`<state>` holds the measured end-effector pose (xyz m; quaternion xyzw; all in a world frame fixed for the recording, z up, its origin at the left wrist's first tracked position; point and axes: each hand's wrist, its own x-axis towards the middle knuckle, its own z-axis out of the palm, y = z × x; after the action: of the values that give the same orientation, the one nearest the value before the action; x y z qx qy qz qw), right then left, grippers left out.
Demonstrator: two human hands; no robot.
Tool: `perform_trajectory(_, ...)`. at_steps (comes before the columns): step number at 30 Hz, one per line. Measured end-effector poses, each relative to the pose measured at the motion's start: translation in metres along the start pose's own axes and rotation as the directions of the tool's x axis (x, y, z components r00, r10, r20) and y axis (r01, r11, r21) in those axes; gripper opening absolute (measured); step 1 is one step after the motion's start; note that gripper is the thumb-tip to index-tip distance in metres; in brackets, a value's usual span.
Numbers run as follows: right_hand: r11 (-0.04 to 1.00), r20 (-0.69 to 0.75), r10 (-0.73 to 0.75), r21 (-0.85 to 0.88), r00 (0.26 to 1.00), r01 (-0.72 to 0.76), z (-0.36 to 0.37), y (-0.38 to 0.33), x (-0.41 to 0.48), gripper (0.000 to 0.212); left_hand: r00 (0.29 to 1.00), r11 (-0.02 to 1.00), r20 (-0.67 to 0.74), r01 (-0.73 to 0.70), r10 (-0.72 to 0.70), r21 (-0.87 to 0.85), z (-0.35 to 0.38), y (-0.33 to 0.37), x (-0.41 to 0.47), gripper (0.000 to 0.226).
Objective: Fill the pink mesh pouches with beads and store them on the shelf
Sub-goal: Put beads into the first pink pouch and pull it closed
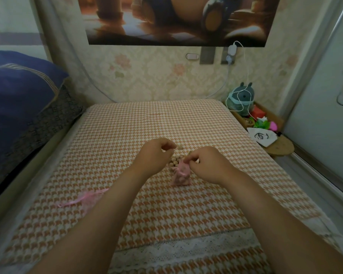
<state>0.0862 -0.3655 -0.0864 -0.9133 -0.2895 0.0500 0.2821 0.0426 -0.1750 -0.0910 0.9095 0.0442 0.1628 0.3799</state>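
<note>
The right hand (pixel 208 165) pinches the top of a filled pink mesh pouch (pixel 181 176) standing on the orange houndstooth bed cover (pixel 186 210), just beside small round tan beads (pixel 176 160). The left hand (pixel 158 155) is curled above them; I cannot tell whether it holds anything.

A single wide-angle view, worn on the person's head, faces forward and down along both forearms. They enter from the lower edge and meet near the frame's middle, where the left hand (pixel 158 155) and the right hand (pixel 208 165), which pinches the pink mesh pouch (pixel 181 175), sit close to the lens. The houndstooth bed cover (pixel 127 131) fills centre and bottom. The papered wall (pixel 156 76) and poster (pixel 176 20) bend across the top, with a blue pillow (pixel 18 91) at upper left and a low wooden shelf (pixel 279 148) at mid right.
</note>
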Motion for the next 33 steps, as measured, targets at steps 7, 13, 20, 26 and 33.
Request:
perform_trajectory(7,0.998,-0.038,-0.038,0.041,0.999,0.040,0.005,-0.002,0.004,0.031,0.993,0.986,0.116,0.015,-0.035,0.168,0.017,-0.039,0.003,0.024)
perform_trajectory(13,0.998,-0.058,-0.045,0.035,0.997,0.047,0.006,-0.001,0.009,0.027,0.976,0.980,0.219,-0.064,0.022,0.188,0.030,-0.052,0.007,0.029)
perform_trajectory(20,0.998,-0.049,-0.048,0.038,0.998,0.050,0.008,-0.001,0.010,0.025,0.991,0.961,0.136,-0.021,-0.017,0.275,0.036,-0.057,0.008,0.010)
perform_trajectory(26,0.999,-0.030,-0.040,0.023,0.999,0.041,0.013,-0.002,0.013,0.024,0.993,0.979,0.102,0.038,-0.059,0.200,0.034,-0.054,0.010,0.012)
perform_trajectory(33,1.000,-0.013,-0.004,0.015,1.000,0.004,0.006,0.000,0.009,0.023,1.000,0.978,0.027,-0.011,0.017,-0.207,0.006,-0.003,0.008,0.005)
